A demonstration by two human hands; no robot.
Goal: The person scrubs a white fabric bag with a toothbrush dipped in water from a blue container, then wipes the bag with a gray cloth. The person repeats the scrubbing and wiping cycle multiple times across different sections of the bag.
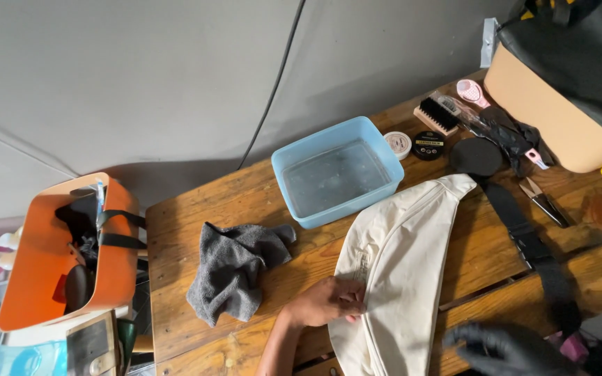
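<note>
Head view: your left hand (pixel 329 301) is resting on the cream waist bag (pixel 398 271), fingers (pixel 353 296) curled and pinching its edge on the worktop (pixel 189 216). Your right hand (pixel 506 347), gloved black, is blurring; finger state cannot be told. The grey cloth (pixel 235 268) is lying left of your fingers, the blue water tub (pixel 336 170) beyond them.

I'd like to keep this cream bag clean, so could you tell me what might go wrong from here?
The blue tub holds water and sits right beside the cream bag; a nudge could slop water onto the fabric. The open polish tins and brush lie near the bag's upper end and could mark it. The right hand, in a black glove, may smudge the bag, which the bare left hand holds.
</note>
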